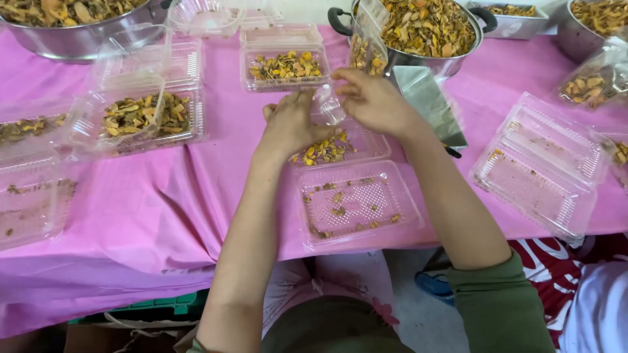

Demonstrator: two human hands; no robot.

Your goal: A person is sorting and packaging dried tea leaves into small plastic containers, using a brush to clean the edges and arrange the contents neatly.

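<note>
Hands, ribbed clear clamshell, dried flakes

clamshell box: clear glossy plastic | tablecloth: pink matt sheet | pot: shiny metal

Counter under pink cloth, wrinkled at near edge. Grey floor beneath. Green crate near left. Even light.
</note>
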